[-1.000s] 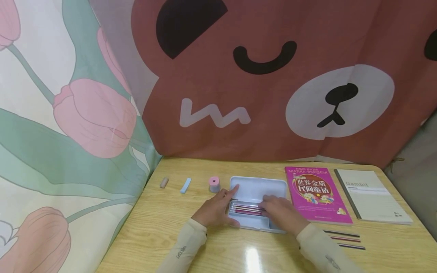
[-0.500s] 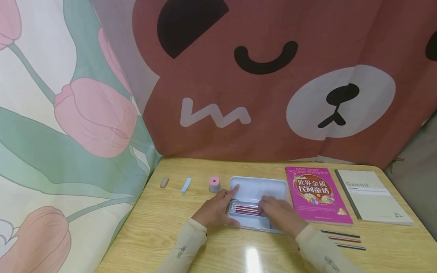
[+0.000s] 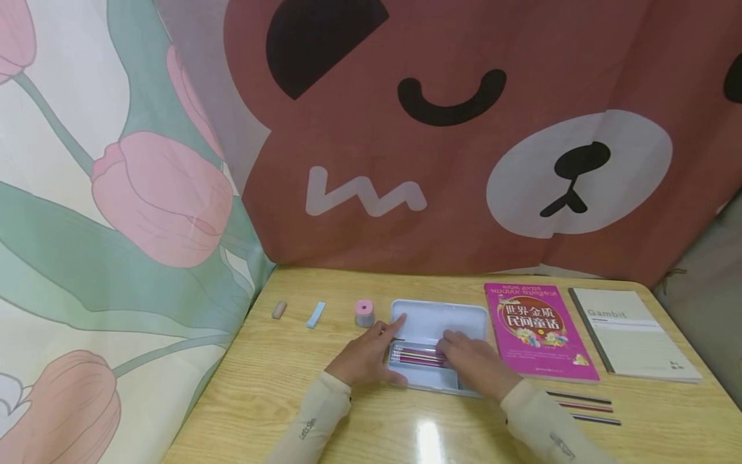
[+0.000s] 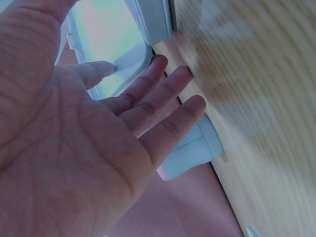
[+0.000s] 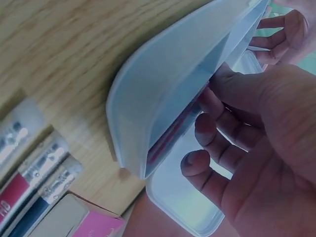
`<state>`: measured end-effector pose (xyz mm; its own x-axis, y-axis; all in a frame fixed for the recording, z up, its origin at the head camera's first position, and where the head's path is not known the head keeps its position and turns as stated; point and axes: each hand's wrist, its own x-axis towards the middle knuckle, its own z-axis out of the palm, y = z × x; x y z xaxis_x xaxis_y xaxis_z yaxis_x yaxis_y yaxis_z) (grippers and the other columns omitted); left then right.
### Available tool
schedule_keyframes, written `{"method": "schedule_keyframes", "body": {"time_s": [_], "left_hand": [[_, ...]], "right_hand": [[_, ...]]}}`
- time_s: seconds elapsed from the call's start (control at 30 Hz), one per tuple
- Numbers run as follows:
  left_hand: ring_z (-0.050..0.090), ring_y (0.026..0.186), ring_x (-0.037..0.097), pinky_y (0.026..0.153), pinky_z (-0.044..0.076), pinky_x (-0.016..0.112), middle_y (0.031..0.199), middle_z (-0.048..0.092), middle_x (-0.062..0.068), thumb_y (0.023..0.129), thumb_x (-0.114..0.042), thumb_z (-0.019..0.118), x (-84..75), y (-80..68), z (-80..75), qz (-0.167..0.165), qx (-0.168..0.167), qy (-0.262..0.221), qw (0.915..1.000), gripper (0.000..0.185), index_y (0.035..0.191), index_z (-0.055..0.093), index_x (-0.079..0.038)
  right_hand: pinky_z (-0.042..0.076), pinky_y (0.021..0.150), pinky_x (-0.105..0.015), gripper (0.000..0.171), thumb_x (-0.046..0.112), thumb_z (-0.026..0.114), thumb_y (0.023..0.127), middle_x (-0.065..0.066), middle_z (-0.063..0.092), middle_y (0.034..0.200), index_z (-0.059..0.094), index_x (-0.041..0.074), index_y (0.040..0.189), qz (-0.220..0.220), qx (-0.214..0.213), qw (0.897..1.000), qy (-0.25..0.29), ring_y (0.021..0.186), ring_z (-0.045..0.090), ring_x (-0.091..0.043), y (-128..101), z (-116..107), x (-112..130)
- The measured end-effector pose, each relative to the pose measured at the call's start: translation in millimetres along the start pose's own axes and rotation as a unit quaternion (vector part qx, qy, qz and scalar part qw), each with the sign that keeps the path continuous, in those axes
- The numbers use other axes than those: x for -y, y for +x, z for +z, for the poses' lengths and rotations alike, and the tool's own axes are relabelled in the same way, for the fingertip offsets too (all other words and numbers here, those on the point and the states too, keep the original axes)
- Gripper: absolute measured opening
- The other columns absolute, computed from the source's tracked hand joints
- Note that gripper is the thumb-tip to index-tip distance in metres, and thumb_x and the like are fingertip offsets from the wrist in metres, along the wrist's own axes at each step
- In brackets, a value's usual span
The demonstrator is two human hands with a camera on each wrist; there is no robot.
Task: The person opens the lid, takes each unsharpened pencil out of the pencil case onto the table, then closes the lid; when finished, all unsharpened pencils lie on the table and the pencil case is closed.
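Note:
A pale blue pencil case (image 3: pixel 438 319) lies on the table with its lid open to the back. Several pencils (image 3: pixel 414 356) lie in its rear compartment, eraser ends to the left. My left hand (image 3: pixel 366 356) is at the case's left end, the index finger against the lid and the thumb by the front edge; its fingers look nearly straight in the left wrist view. Inside the right end of the case, my right hand (image 3: pixel 475 362) pinches a red pencil (image 5: pixel 170 131) between thumb and index finger, its other fingers curled. That hand covers the pencils' right ends.
Three pencils (image 3: pixel 585 407) lie at the right front. Behind them are a pink book (image 3: pixel 542 332) and a notebook (image 3: pixel 634 332). Left of the case stand a pink-topped sharpener-like cylinder (image 3: pixel 364 314), a light blue strip (image 3: pixel 315 315) and a small brown block (image 3: pixel 279 310).
My right hand has shifted slightly left along the pencils in the case. The left hand and the case have stayed in place.

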<state>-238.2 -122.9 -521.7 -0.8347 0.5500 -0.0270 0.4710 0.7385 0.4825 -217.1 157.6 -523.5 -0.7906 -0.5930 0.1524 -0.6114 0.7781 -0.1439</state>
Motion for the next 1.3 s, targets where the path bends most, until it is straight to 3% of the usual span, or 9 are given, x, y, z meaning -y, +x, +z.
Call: {"method": "schedule_keyframes", "body": {"time_s": [0.3, 0.67, 0.8, 0.97, 1.2, 1.3], "left_hand": [[0.054, 0.106, 0.012, 0.096, 0.054, 0.031, 0.140, 0.059, 0.006, 0.077, -0.057, 0.098, -0.5, -0.6, 0.1, 0.003, 0.002, 0.000, 1.0000, 0.131, 0.178, 0.022, -0.023], [0.054, 0.107, 0.012, 0.097, 0.054, 0.032, 0.142, 0.058, 0.005, 0.077, -0.057, 0.098, 1.0, -0.5, 1.4, 0.004, 0.004, -0.005, 1.0000, 0.132, 0.179, 0.021, -0.024], [0.054, 0.108, 0.011, 0.097, 0.054, 0.032, 0.143, 0.058, 0.006, 0.077, -0.058, 0.098, 2.1, -0.2, 2.2, 0.006, 0.004, -0.003, 1.0000, 0.132, 0.179, 0.020, -0.024], [0.055, 0.108, 0.012, 0.096, 0.054, 0.032, 0.143, 0.058, 0.006, 0.077, -0.057, 0.098, 3.2, 0.8, 2.0, 0.010, 0.003, -0.003, 0.9999, 0.133, 0.179, 0.020, -0.023], [0.052, 0.105, 0.012, 0.091, 0.051, 0.029, 0.142, 0.058, 0.007, 0.077, -0.055, 0.099, 2.7, 1.1, 0.4, 0.010, 0.005, -0.009, 0.9999, 0.133, 0.179, 0.021, -0.021], [0.052, 0.105, 0.012, 0.090, 0.051, 0.029, 0.142, 0.059, 0.008, 0.077, -0.055, 0.099, 2.7, 0.9, 0.8, 0.012, 0.006, -0.011, 0.9999, 0.133, 0.179, 0.021, -0.021]], "right_hand": [[0.059, 0.078, -0.033, 0.015, 0.010, 0.084, 0.096, 0.008, 0.067, 0.097, 0.073, 0.021, 0.098, 0.000, -0.018, 1.000, 0.023, 0.087, 0.063, -0.012, -1.2, 5.7, -1.4], [0.062, 0.086, -0.037, 0.019, 0.004, 0.083, 0.096, 0.007, 0.072, 0.105, 0.075, 0.020, 0.104, 0.018, -0.048, 0.997, 0.064, 0.101, 0.069, -0.017, -14.5, -10.9, -9.8], [0.062, 0.088, -0.035, 0.020, 0.002, 0.081, 0.097, 0.010, 0.070, 0.103, 0.074, 0.020, 0.105, 0.020, -0.057, 0.994, 0.092, 0.100, 0.069, -0.014, -29.1, -27.0, -21.0], [0.061, 0.081, -0.032, 0.025, 0.004, 0.085, 0.095, 0.013, 0.070, 0.100, 0.074, 0.023, 0.105, 0.044, -0.070, 0.993, 0.089, 0.093, 0.068, -0.010, -56.7, -44.4, -39.6], [0.059, 0.072, -0.030, 0.028, 0.007, 0.088, 0.093, 0.020, 0.064, 0.094, 0.071, 0.027, 0.103, 0.075, -0.071, 0.994, 0.031, 0.087, 0.062, -0.001, -102.6, -59.0, -64.7], [0.060, 0.074, -0.032, 0.029, 0.009, 0.089, 0.092, 0.022, 0.065, 0.096, 0.072, 0.030, 0.103, 0.096, -0.063, 0.993, 0.015, 0.089, 0.063, 0.000, -122.9, -59.8, -72.0]]}}
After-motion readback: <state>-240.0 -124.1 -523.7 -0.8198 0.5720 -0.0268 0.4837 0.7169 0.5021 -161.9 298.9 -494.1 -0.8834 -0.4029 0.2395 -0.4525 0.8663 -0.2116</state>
